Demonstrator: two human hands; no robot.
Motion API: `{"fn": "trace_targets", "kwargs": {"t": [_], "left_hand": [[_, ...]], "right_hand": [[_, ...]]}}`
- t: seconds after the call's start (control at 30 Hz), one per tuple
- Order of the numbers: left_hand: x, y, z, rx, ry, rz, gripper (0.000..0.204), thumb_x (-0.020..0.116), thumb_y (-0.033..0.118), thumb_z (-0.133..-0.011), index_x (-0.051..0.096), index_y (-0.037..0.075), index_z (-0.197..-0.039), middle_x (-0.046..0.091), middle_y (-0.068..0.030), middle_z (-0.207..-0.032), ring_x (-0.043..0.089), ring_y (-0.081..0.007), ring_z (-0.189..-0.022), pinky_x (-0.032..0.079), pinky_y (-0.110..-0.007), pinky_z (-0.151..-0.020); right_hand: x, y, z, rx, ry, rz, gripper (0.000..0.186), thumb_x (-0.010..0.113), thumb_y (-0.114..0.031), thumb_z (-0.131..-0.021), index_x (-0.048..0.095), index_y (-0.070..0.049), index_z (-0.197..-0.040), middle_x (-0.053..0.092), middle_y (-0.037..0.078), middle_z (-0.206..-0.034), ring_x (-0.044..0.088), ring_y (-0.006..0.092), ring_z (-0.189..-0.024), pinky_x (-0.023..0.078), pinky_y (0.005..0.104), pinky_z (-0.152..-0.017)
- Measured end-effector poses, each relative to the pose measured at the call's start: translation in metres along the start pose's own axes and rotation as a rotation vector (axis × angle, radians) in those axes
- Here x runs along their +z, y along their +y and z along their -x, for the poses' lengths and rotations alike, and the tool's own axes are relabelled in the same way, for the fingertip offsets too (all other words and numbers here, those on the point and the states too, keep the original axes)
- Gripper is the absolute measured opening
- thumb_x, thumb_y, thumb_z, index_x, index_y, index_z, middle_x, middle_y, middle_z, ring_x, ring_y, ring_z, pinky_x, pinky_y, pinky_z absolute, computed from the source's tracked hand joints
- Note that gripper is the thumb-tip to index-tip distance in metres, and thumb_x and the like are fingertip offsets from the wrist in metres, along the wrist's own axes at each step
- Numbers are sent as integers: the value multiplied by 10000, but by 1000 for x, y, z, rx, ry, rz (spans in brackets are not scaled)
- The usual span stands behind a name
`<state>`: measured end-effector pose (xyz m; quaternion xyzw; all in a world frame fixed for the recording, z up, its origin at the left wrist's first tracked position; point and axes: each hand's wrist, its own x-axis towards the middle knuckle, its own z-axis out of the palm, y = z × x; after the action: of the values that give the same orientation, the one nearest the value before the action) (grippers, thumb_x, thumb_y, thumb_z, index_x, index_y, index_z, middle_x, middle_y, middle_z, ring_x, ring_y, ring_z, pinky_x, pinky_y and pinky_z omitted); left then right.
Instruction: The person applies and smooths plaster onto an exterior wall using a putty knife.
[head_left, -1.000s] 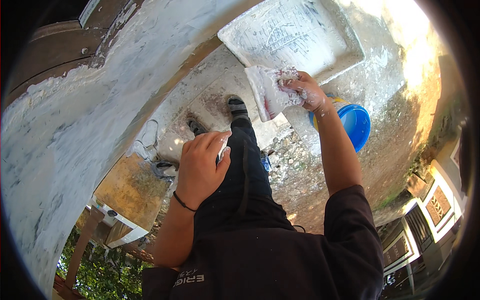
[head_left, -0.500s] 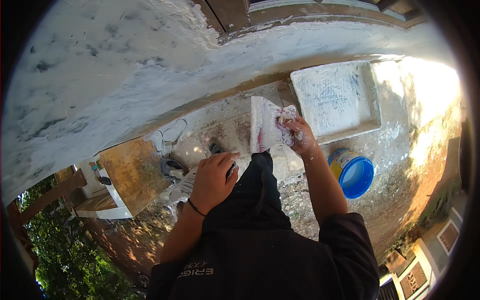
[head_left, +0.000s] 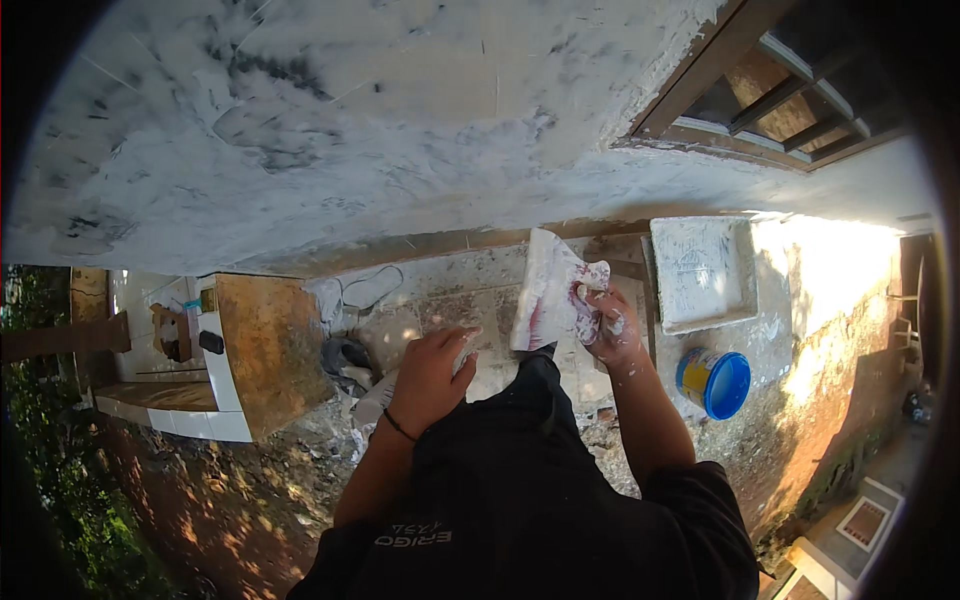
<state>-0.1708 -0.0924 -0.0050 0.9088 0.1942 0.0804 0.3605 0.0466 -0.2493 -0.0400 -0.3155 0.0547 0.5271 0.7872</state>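
My right hand point(head_left: 612, 330) grips the handle of a wide putty knife point(head_left: 556, 290). Thick white putty coats its blade, and smears of it cover my fingers. The blade stands apart from the wall point(head_left: 400, 160), which has patchy white and grey putty over it. My left hand point(head_left: 435, 372) hovers left of the putty knife, fingers loosely bent and thumb apart, with some white on the fingertips. I see nothing clearly held in it, though the palm side is partly hidden. Beyond my right hand lies a shallow rectangular tray point(head_left: 703, 320) smeared with white putty.
A blue-rimmed bucket point(head_left: 728, 388) with a yellow side stands right of my right forearm. A brown-framed window point(head_left: 775, 100) is at upper right. On the left is a tiled ledge point(head_left: 232, 425) with a small black object point(head_left: 212, 342). Grey cloth-like items point(head_left: 345, 362) lie near my left hand.
My view has tilted up toward the wall, showing more of it and the window. The putty knife stays in my right hand, its blade slightly more tilted. My left hand has hardly moved.
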Motion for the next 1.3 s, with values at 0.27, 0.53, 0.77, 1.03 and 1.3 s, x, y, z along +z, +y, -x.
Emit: {"fn": "trace_targets", "kwargs": {"t": [0.27, 0.53, 0.77, 1.03, 1.3], "left_hand": [[-101, -91, 70, -97, 25, 42, 269, 555, 109, -835, 601, -5, -1075, 617, -193, -1047, 576, -356, -981, 458, -399, -845], [-141, -97, 71, -23, 242, 62, 281, 557, 122, -830, 604, 6, -1081, 620, -190, -1021, 587, -360, -920, 474, -411, -803], [-124, -84, 76, -57, 278, 68, 282, 550, 132, -839, 601, -6, -1080, 624, -198, -1011, 585, -366, -934, 469, -410, -815], [-159, -70, 31, 67, 179, 17, 274, 549, 66, -843, 580, -14, -1103, 612, -188, -1051, 578, -344, -994, 449, -373, -861], [-260, -53, -51, 500, 196, -143, 305, 570, 43, -810, 592, 25, -1113, 594, -135, -1108, 551, -311, -1020, 423, -360, -892]], "right_hand": [[111, 105, -7, -52, -143, -140, 311, 532, -2, -810, 537, -28, -1119, 603, 88, -1065, 568, 221, -1041, 469, 369, -925], [135, 101, -11, -118, -135, -59, 307, 526, -28, -827, 538, -4, -1133, 612, 98, -1072, 588, 218, -1010, 464, 347, -918], [136, 80, -35, -223, -163, 29, 251, 517, -19, -857, 560, 24, -1101, 626, 113, -1040, 619, 231, -962, 503, 369, -874], [163, 79, -36, -394, -58, 490, 213, 579, -108, -885, 595, -3, -1070, 640, 28, -886, 572, 94, -710, 441, 237, -589], [255, 90, -63, -668, 62, 596, 237, 580, -177, -907, 608, 3, -1059, 604, -23, -805, 496, 51, -670, 393, 213, -590]]}}
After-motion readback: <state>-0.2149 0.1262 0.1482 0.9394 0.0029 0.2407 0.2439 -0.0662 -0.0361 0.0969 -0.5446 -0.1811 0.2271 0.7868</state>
